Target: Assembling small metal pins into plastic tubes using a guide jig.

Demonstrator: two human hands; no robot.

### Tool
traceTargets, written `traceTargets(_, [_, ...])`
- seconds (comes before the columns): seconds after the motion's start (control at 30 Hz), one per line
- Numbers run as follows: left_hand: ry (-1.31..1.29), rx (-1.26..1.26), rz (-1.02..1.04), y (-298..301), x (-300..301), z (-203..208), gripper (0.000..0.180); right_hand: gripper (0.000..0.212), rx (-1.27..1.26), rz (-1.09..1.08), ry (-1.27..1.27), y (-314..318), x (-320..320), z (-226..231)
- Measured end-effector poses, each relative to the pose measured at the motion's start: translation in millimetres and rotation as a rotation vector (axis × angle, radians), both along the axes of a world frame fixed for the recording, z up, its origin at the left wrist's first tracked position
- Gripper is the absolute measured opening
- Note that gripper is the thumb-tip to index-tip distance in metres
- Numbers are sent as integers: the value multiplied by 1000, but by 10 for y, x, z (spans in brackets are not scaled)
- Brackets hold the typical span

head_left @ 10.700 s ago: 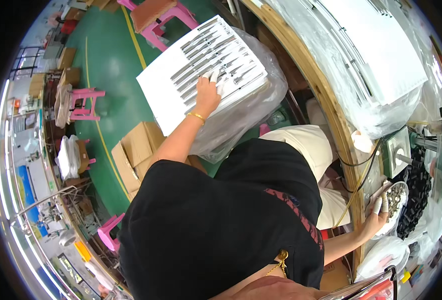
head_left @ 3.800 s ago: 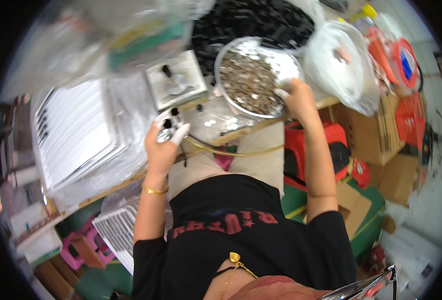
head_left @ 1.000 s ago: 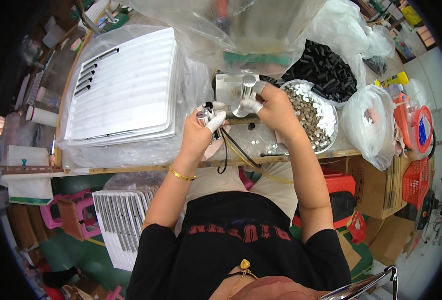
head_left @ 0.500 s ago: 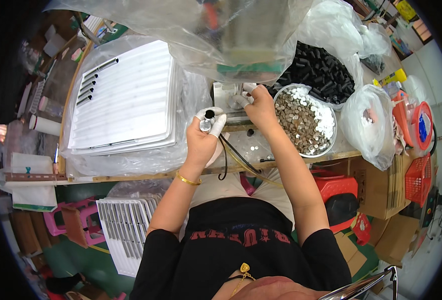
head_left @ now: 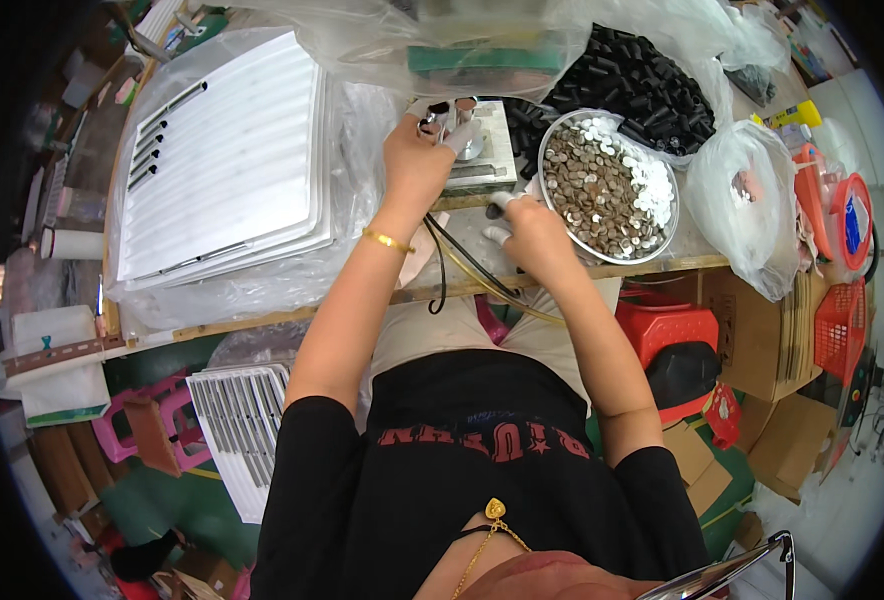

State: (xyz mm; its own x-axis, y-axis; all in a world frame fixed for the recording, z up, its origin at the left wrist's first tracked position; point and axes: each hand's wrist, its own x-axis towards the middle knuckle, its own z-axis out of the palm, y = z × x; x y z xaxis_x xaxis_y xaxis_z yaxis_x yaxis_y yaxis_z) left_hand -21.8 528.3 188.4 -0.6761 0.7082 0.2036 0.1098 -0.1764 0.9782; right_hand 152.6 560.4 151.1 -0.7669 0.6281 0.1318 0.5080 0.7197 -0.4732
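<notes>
My left hand [head_left: 417, 168], in white finger covers, is closed around shiny metal tubes [head_left: 428, 126], seen nearly end-on. It is at the metal fixture [head_left: 500, 140] under the plastic-draped machine, beside an upright metal post [head_left: 465, 112] on a round base. Closer to the bench edge, my right hand [head_left: 535, 236] has thumb and forefinger around a small black piece [head_left: 500, 200]; its exact shape is partly hidden. Right of that hand stands a round tub [head_left: 623, 258] of small brown and white discs. A heap of short black cylinders [head_left: 642, 90] lies behind the tub.
At left, stacked white trays [head_left: 242, 170] hold several metal tubes with black ends. A dark cable [head_left: 442, 275] hangs over the bench edge near my lap. Clear plastic [head_left: 462, 25] covers the machine. A knotted clear bag [head_left: 742, 230] and a red basket [head_left: 840, 330] are at right.
My left hand has moved forward to the fixture with the metal tubes. My right hand has drawn back from the fixture toward me and now grips a small black piece. The view has shifted.
</notes>
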Motion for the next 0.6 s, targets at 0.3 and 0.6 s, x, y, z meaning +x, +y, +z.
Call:
traceTargets(0.3, [141, -26, -42, -198, 214, 58, 26, 27, -718, -257, 608, 211, -20, 453])
traceTargets(0.6, [673, 496, 181, -403, 266, 410, 38, 27, -602, -43, 705, 343, -359, 715])
